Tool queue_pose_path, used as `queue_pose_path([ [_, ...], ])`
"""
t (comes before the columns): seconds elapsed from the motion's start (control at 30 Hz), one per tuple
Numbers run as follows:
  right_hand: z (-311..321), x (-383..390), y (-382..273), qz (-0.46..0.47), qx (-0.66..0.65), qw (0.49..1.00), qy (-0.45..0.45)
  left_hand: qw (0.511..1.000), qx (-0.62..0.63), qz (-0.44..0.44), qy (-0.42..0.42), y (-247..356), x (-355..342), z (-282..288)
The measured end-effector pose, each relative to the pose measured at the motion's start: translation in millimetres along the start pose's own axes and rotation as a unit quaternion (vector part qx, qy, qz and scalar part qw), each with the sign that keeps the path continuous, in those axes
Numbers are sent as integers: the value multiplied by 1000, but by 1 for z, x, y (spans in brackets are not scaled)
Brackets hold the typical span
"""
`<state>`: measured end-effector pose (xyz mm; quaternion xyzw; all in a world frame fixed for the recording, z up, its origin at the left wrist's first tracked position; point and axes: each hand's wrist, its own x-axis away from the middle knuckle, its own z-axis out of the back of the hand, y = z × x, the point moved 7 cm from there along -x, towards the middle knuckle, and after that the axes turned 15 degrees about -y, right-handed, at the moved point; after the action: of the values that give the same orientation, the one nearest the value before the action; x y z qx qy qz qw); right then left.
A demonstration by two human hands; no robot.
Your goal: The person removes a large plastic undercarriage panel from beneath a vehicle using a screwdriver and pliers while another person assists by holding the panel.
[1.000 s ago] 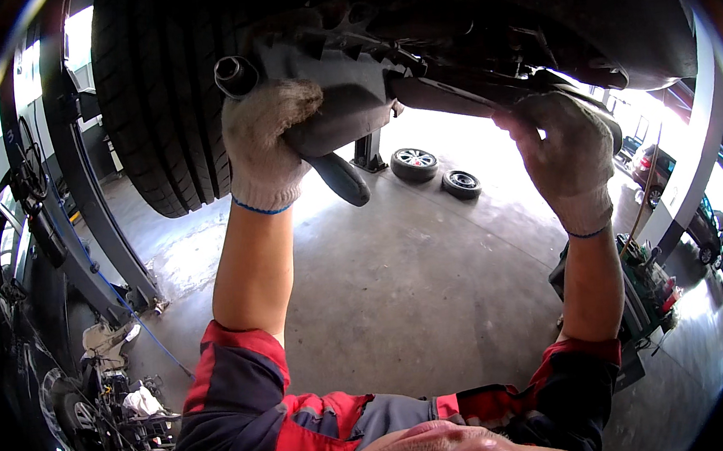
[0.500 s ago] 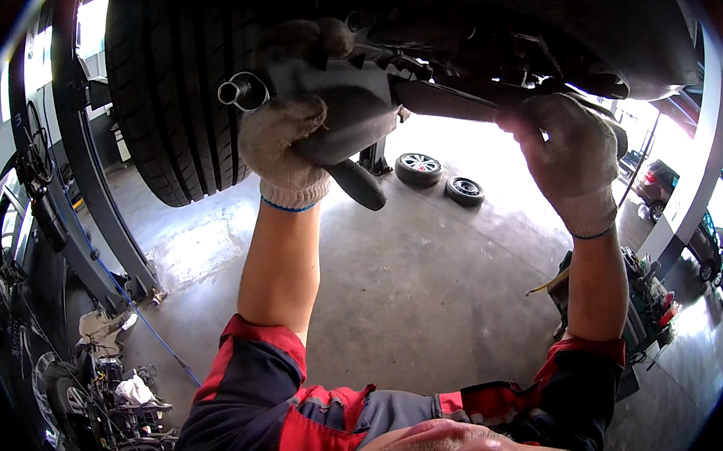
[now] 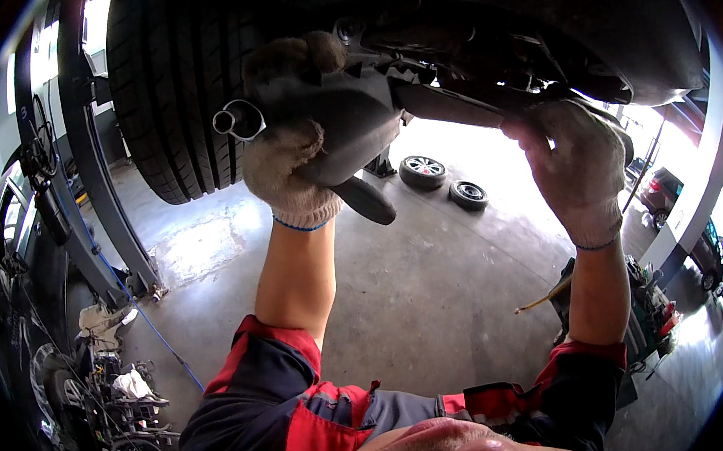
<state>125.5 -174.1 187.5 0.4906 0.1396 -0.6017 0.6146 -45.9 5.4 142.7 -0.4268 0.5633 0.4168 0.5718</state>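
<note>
My left hand (image 3: 290, 168), in a dirty white knit glove, is closed on a dark plastic part (image 3: 346, 126) under the raised car. A cylindrical metal fitting (image 3: 237, 119) sticks out just above that hand; whether it is held is unclear. A dark rounded piece (image 3: 364, 202) hangs below the hand. My right hand (image 3: 571, 160), gloved alike, grips a long dark strip (image 3: 445, 102) of the underbody, its fingertips partly in shadow. A fuzzy, glove-like shape (image 3: 299, 58) lies over the part's top; I cannot tell what it is. A large tyre (image 3: 164, 105) is at the left.
Lift posts (image 3: 87, 144) and a blue hose (image 3: 155, 330) stand or run at the left, by piled parts (image 3: 126, 393). Two loose wheels (image 3: 422, 173) lie on the floor ahead. A cart with tools (image 3: 649, 314) and cars (image 3: 707, 256) are at the right.
My left hand and forearm have shifted rightward and slightly down in view. The metal fitting now shows its open end. The glove-like shape above shows more clearly. My right hand stays on the strip.
</note>
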Motion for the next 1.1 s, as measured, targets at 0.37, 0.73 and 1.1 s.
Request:
queue_pose_path([
  [0.37, -4, 3, 6, -9, -20, 1000, -16, 999, -41, -18, 18, -1, 7, -9],
  [0.73, -1, 8, 8, 50, 18, 998, 25, 993, -89, -31, -78, -11, 5, -25],
  [1.1, 8, 13, 17, 85, 25, 994, 71, 965, -198, -89, 148, -12, 22, -20],
])
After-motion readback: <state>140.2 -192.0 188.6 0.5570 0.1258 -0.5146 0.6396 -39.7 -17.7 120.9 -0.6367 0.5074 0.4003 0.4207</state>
